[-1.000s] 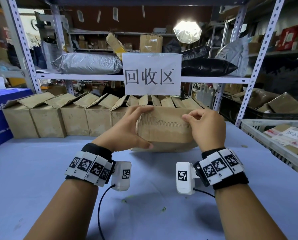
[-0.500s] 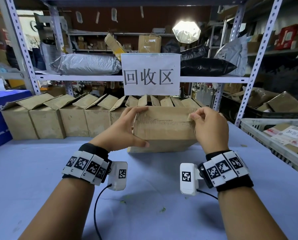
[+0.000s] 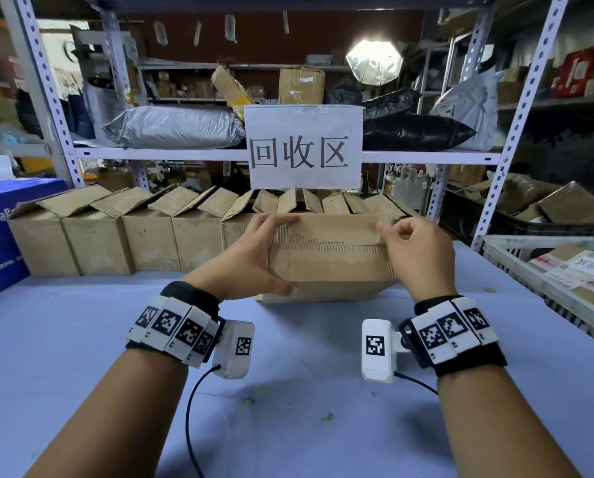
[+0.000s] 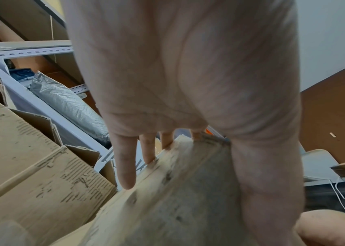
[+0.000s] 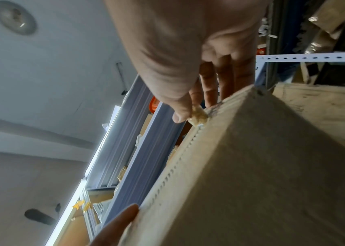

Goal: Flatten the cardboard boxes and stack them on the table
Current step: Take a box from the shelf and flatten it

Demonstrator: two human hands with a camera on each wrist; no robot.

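The left hand (image 3: 250,262) is clasping the tilted cardboard box (image 3: 326,260) on the counter (image 3: 81,339), just before the row of open boxes (image 3: 116,236), apparently steadying it while the right hand (image 3: 416,250) is pinching a tape end (image 5: 198,114) at its top corner, evidently to unseal it.

The held box (image 3: 326,260) sits on the worktop (image 3: 81,339) between both grips, row of open boxes (image 3: 116,236) right behind, crate (image 3: 530,270) off right.
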